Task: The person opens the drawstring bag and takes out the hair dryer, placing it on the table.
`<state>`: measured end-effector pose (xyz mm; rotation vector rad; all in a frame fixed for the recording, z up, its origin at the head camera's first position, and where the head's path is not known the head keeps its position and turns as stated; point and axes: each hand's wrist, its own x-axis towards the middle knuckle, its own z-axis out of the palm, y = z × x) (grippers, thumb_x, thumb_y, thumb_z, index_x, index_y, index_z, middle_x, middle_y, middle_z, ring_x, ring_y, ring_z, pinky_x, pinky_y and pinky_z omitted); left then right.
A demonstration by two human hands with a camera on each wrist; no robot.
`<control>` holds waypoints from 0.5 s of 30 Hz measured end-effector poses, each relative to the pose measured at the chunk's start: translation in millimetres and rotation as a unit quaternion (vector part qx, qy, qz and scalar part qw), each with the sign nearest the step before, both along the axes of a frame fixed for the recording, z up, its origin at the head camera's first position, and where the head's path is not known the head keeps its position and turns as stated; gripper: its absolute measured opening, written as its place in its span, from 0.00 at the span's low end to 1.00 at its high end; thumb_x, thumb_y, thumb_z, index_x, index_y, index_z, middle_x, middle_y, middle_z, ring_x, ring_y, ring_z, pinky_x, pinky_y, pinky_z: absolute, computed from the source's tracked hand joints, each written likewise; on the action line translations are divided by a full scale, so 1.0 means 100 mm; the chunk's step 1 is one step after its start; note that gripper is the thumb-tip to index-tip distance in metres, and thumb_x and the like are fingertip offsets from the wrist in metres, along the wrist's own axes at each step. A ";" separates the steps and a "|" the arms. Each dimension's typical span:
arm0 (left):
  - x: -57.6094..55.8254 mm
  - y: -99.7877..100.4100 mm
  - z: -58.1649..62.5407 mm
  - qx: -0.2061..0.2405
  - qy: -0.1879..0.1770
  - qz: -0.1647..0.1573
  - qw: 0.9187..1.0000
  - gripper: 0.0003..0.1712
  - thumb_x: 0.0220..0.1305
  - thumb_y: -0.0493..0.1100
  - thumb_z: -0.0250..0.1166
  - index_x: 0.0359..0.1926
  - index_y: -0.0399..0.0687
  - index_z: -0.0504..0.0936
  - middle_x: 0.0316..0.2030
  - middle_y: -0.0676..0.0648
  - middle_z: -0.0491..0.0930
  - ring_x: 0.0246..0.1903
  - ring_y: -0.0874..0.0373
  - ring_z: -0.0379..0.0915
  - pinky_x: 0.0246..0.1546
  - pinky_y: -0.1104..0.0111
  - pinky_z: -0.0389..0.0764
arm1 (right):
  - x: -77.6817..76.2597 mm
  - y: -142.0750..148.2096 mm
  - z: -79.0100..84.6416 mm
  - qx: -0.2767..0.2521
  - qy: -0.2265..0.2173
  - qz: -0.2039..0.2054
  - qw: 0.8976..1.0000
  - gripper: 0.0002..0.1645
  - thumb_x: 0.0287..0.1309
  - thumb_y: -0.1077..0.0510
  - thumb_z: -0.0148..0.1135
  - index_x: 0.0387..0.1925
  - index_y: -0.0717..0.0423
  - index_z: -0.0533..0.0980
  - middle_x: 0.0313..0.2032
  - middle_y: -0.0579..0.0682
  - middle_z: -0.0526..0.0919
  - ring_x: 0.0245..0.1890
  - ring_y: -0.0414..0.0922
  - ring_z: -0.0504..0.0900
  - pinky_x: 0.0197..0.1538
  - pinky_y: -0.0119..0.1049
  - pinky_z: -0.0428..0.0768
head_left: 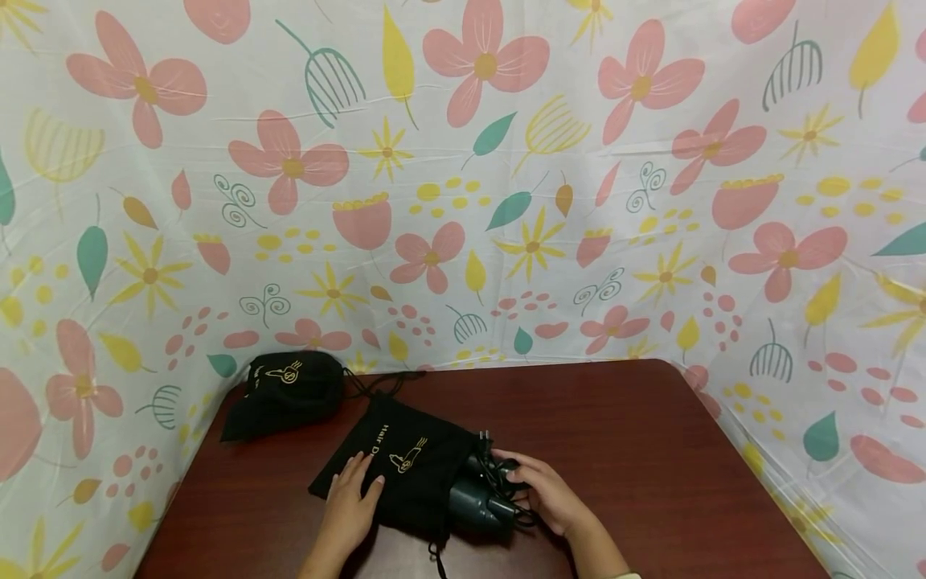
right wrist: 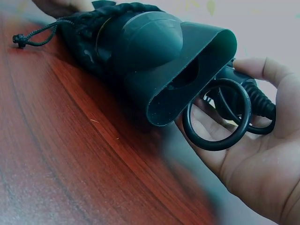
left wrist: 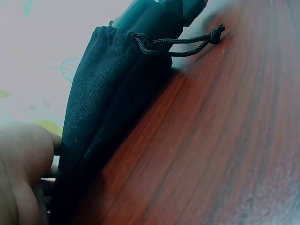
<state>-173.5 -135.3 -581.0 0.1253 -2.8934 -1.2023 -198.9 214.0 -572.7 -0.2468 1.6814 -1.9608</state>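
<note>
A black drawstring pouch (head_left: 427,486) with gold hair dryer lettering lies on the table, its mouth facing right. A dark green hair dryer (head_left: 477,507) sits partly inside, its wide flat nozzle (right wrist: 211,49) sticking out. My left hand (head_left: 350,507) rests on the closed end of the pouch with fingers extended. At the mouth, my right hand (head_left: 553,494) grips the dryer's cord end, thumb above and fingers beneath. The looped black cord (right wrist: 215,144) hangs by that palm, and its plug (head_left: 485,436) points up beside the pouch opening.
A second black pouch (head_left: 297,398), bulging and printed in gold, stands at the table's back left corner with its drawstrings trailing right. The reddish-brown table (head_left: 637,450) meets a floral curtain (head_left: 463,201) at the back and sides.
</note>
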 end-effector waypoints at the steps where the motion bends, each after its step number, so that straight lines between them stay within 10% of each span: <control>1: 0.00 0.00 0.00 -0.001 -0.001 0.000 1.000 0.31 0.74 0.49 0.57 0.71 0.38 0.69 0.74 0.33 0.62 0.76 0.34 0.52 0.75 0.38 0.48 | 0.00 0.00 0.00 0.001 0.000 0.000 1.000 0.35 0.69 0.58 0.50 0.76 0.58 0.60 0.47 0.45 0.87 0.42 0.43 0.88 0.48 0.43 0.85; 15: 0.11 -0.07 -0.01 -0.023 -0.030 -0.002 0.999 0.35 0.72 0.49 0.60 0.72 0.35 0.66 0.76 0.30 0.55 0.76 0.31 0.46 0.74 0.35 0.43 | 0.01 0.01 0.00 -0.015 -0.004 -0.011 1.000 0.35 0.69 0.60 0.49 0.76 0.59 0.59 0.49 0.45 0.87 0.42 0.44 0.88 0.47 0.41 0.86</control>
